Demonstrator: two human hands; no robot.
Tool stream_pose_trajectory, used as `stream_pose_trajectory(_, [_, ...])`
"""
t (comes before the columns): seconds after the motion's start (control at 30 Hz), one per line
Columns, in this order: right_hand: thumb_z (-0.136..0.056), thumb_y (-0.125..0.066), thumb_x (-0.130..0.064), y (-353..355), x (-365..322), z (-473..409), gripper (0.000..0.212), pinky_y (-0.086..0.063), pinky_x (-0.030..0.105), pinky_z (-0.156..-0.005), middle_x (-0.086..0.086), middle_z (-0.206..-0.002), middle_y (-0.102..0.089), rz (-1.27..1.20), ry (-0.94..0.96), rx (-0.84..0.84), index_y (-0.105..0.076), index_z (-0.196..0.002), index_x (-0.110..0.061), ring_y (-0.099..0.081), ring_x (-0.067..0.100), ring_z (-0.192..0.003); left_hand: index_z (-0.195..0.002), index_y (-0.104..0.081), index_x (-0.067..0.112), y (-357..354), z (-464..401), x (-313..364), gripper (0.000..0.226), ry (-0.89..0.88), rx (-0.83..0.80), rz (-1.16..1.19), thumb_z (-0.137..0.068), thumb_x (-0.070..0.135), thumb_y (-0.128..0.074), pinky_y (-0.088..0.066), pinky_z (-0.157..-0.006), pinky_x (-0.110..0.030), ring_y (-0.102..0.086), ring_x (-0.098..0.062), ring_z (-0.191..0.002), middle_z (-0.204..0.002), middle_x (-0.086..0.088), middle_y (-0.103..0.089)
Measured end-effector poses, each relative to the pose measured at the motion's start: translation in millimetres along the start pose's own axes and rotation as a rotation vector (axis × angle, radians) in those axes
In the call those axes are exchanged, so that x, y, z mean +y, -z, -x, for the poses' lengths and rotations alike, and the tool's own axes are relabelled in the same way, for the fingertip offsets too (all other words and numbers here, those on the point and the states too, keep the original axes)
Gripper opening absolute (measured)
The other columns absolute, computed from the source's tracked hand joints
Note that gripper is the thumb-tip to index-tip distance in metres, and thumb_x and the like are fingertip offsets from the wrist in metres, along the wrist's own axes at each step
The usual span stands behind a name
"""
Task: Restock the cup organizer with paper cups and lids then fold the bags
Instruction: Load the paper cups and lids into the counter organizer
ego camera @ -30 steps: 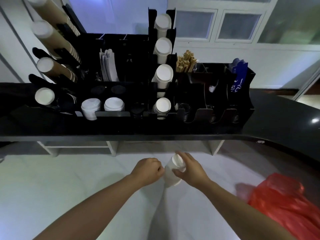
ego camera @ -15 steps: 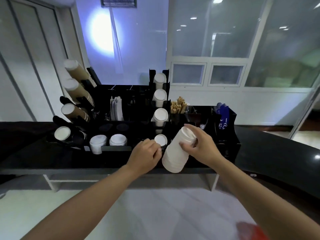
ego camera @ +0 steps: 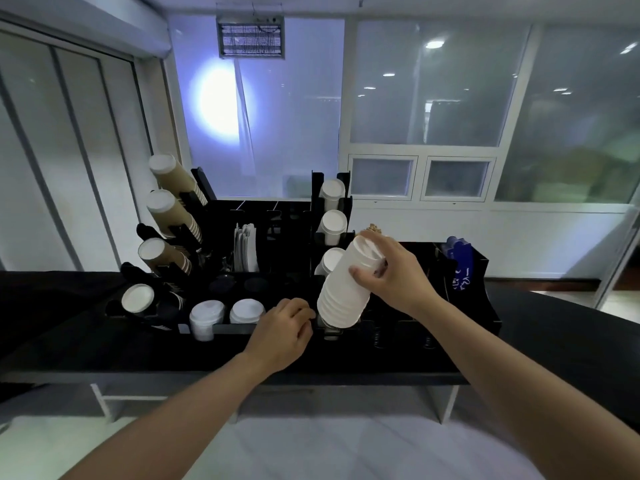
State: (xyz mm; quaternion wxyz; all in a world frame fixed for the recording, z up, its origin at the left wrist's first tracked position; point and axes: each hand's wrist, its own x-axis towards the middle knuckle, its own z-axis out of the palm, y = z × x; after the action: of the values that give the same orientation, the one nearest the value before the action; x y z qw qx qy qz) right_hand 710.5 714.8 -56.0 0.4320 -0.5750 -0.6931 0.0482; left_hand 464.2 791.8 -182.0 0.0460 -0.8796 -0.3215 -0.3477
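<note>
A stack of white paper cups (ego camera: 343, 289) tilts over the lowest slot of the middle cup column in the black cup organizer (ego camera: 478, 306). My right hand (ego camera: 388, 271) grips the stack near its upper end. My left hand (ego camera: 282, 332) is curled at the organizer's front edge, just left of the stack's lower end; whether it holds anything is hidden. White cups (ego camera: 332, 223) fill the column's upper slots. Brown cup stacks (ego camera: 169, 209) lean out at the left. Two piles of white lids (ego camera: 207, 317) sit in the front wells.
The organizer stands on a black counter (ego camera: 554, 341) that runs right and curves toward me. Wooden stirrers (ego camera: 372, 228) and blue packets (ego camera: 459, 261) sit in the right compartments, white sleeves (ego camera: 246, 247) in the middle. Glass partitions rise behind.
Both hands rose from low above the floor to the organizer, carrying the white cup stack up to the middle column. The view tilted upward, and the red bag dropped out of sight.
</note>
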Motion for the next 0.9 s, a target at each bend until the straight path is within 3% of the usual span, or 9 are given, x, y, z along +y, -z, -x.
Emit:
stream_pose_trajectory(0.23, [-0.085, -0.069, -0.056, -32, 19, 0, 0.073, -0.054, 0.030, -0.087, -0.022, -0.138, -0.045, 0.129, 0.051, -0.080, -0.036, -0.148, -0.041, -0.061, 0.003, -0.090, -0.117, -0.069, 0.008, -5, 2, -5, 0.031, -0.084, 0.037, 0.040, -0.093, 0.016, -0.052, -0.048, -0.094, -0.025, -0.058, -0.018, -0.112, -0.121, -0.001, -0.064])
stream_pose_trajectory(0.5, [-0.088, -0.069, -0.045, -78, 55, 11, 0.071, -0.053, 0.032, -0.090, -0.016, -0.146, -0.041, 0.310, 0.127, -0.223, -0.034, -0.150, -0.039, -0.050, 0.012, -0.123, -0.127, -0.064, 0.008, -14, 9, -13, 0.035, -0.070, 0.050, 0.100, -0.095, 0.014, -0.051, -0.051, -0.093, -0.033, -0.059, -0.017, -0.118, -0.127, -0.002, -0.062])
stream_pose_trajectory(0.6, [-0.088, -0.072, -0.038, -98, 72, 22, 0.070, -0.053, 0.032, -0.090, -0.016, -0.144, -0.043, 0.284, 0.126, -0.225, -0.039, -0.149, -0.039, -0.052, 0.012, -0.122, -0.127, -0.065, 0.005, -17, 9, -15, 0.035, -0.084, 0.065, 0.126, -0.096, 0.011, -0.051, -0.051, -0.098, -0.032, -0.060, -0.018, -0.119, -0.128, -0.004, -0.063])
stream_pose_trajectory(0.77, [-0.087, -0.071, -0.044, -109, 72, 15, 0.068, -0.053, 0.031, -0.083, -0.015, -0.140, -0.047, 0.331, 0.132, -0.171, -0.041, -0.148, -0.039, -0.057, 0.013, -0.115, -0.121, -0.067, 0.001, -21, 6, -16, 0.032, -0.097, 0.092, 0.141, -0.094, 0.007, -0.051, -0.052, -0.097, -0.033, -0.062, -0.022, -0.116, -0.124, -0.009, -0.064])
stream_pose_trajectory(0.9, [-0.088, -0.071, -0.042, -110, 75, 19, 0.070, -0.053, 0.034, -0.089, -0.014, -0.142, -0.046, 0.298, 0.103, -0.198, -0.038, -0.149, -0.042, -0.054, 0.012, -0.120, -0.118, -0.068, 0.000, -25, 8, -14, 0.030, -0.079, 0.103, 0.152, -0.093, 0.006, -0.052, -0.053, -0.094, -0.036, -0.062, -0.023, -0.113, -0.120, -0.009, -0.065])
